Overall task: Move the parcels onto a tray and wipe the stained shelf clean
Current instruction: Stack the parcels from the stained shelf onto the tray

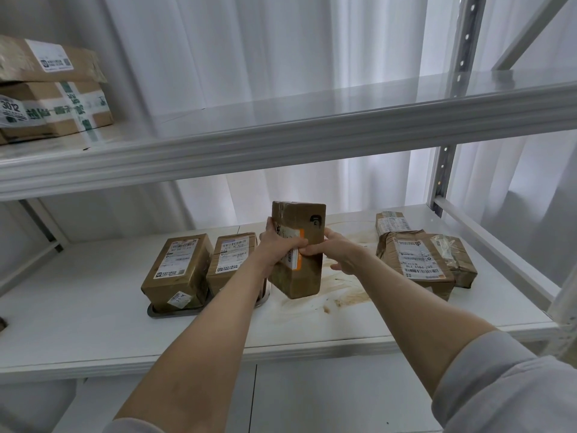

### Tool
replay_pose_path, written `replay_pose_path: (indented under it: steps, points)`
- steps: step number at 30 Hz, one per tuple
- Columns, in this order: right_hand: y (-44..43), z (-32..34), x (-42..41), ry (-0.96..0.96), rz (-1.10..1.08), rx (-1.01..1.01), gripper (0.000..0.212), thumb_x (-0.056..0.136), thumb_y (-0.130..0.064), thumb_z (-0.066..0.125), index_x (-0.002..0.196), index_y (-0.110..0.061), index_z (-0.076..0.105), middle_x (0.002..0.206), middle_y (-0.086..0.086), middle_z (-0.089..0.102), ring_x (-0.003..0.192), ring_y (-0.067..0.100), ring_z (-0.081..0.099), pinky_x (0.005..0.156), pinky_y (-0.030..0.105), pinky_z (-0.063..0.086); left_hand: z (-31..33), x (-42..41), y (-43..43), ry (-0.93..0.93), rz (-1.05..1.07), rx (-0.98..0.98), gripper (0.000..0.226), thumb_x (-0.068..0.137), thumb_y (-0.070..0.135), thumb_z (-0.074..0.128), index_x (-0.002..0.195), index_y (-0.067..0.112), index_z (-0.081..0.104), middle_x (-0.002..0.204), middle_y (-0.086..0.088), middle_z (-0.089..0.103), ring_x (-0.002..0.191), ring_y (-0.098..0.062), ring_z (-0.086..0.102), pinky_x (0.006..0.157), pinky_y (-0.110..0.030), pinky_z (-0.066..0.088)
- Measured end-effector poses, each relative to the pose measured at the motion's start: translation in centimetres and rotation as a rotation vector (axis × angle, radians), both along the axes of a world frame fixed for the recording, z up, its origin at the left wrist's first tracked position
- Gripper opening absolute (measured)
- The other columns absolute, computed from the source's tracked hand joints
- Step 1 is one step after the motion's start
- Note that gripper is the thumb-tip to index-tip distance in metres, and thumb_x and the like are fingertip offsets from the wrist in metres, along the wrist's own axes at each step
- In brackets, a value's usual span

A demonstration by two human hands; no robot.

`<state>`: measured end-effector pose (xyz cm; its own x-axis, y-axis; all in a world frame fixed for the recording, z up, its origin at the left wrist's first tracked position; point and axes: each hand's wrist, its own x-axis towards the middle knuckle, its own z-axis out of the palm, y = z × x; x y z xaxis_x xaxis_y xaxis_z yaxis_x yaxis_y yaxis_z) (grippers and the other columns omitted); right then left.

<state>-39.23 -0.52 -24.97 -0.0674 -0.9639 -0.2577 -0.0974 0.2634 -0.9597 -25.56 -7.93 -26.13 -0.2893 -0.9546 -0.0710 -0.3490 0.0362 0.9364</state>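
Holding parcel [296, 250], both hands, above shelf [93, 307]

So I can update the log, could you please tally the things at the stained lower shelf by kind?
Tray: 1
Parcels on the tray: 2
Held parcel: 1
Parcels right of the stain: 3
Total: 7 (6 parcels, 1 tray)
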Motion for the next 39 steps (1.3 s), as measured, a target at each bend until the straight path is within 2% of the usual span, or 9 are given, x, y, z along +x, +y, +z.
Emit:
replay_pose_path:
  steps: [2,4,8,14,18,24,32,35,39]
  points:
    - [0.0,-0.2,-0.4,0.050,0.042,0.017,0.060,0.081,-0.009,0.073,0.133,-0.022,0.045,0.121,-0.002,0.053,0.130,0.022,0.040,0.104,0.038,0.033,0.0,0.1,0.2,-0.098,-0.040,-0.048,0.086,0.050,0.035,0.077,0.121,0.037,0.030,0.127,-0.007,0.047,0.115,-0.023,0.050,0.098,-0.042,0.047]
    - [0.5,0.0,-0.5,0.096,0.062,0.006,0.050,0.083,0.001,0.068,0.128,-0.012,0.051,0.117,0.003,0.056,0.120,0.019,0.046,0.075,0.016,0.040,0.2,0.2,0.3,-0.184,-0.084,-0.106,0.106,0.049,0.033,0.077,0.139,0.036,0.019,0.129,-0.005,0.040,0.120,-0.021,0.044,0.099,-0.039,0.045]
    - [0.8,-0.2,-0.5,0.135,0.078,-0.034,0.050,0.083,0.005,0.067,0.130,-0.005,0.052,0.134,0.010,0.055,0.101,0.013,0.049,0.053,0.011,0.031,0.3,0.4,0.1,-0.244,-0.152,-0.124,0.125,0.062,0.022,0.081,0.151,0.029,-0.006,0.140,-0.002,0.025,0.130,-0.019,0.032,0.106,-0.035,0.036]
    - [0.2,-0.5,-0.9,0.115,0.043,-0.010,0.052,0.083,0.002,0.068,0.131,-0.008,0.050,0.126,0.007,0.057,0.115,0.016,0.046,0.064,0.012,0.035,0.8,0.5,0.4,-0.234,-0.174,-0.122,0.124,0.064,0.022,0.083,0.151,0.032,-0.005,0.143,0.002,0.024,0.131,-0.017,0.032,0.111,-0.039,0.034]
    - [-1.0,-1.5,-1.2,0.051,0.015,0.050,0.083,0.076,-0.025,0.080,0.144,-0.028,0.032,0.144,0.001,0.043,0.140,0.028,0.031,0.111,0.050,0.026,0.4,0.3,-0.5,-0.166,-0.095,-0.085,0.114,0.045,0.044,0.082,0.141,0.043,0.020,0.131,-0.003,0.044,0.117,-0.021,0.051,0.100,-0.044,0.047]
    - [-1.2,-1.6,-1.2,-0.037,0.014,0.074,0.093,0.072,-0.059,0.071,0.148,-0.028,0.026,0.155,0.007,0.026,0.142,0.036,0.023,0.112,0.053,0.026,1.5,0.2,-0.1,-0.099,0.024,-0.028,0.086,0.077,0.050,0.069,0.148,0.031,0.024,0.131,-0.005,0.051,0.117,-0.027,0.054,0.100,-0.045,0.046]
    - [-1.2,-2.1,-1.1,-0.132,0.101,0.143,0.064,0.076,-0.067,0.061,0.123,-0.025,0.052,0.129,0.008,0.058,0.118,0.029,0.054,0.114,0.059,0.022,1.6,-0.1,0.1,0.149,0.145,0.229,0.089,0.076,0.066,0.059,0.143,0.011,0.036,0.129,-0.015,0.056,0.110,-0.031,0.058,0.081,-0.038,0.052]
    - [-1.0,-2.1,-0.9,-0.139,0.136,0.155,0.074,0.074,-0.069,0.061,0.130,-0.021,0.051,0.122,0.012,0.064,0.113,0.031,0.059,0.112,0.061,0.023,1.7,0.1,0.3,0.139,0.160,0.318,0.092,0.072,0.076,0.054,0.136,0.010,0.045,0.123,-0.015,0.060,0.099,-0.031,0.061,0.060,-0.032,0.048]
    - [-0.9,-2.1,-0.5,-0.127,0.149,0.166,0.088,0.064,-0.073,0.063,0.133,-0.019,0.053,0.120,0.013,0.067,0.112,0.034,0.061,0.107,0.060,0.033,1.3,0.1,-0.2,0.084,0.164,0.373,0.083,0.075,0.079,0.045,0.125,0.013,0.055,0.121,-0.014,0.061,0.102,-0.032,0.058,0.079,-0.040,0.047]
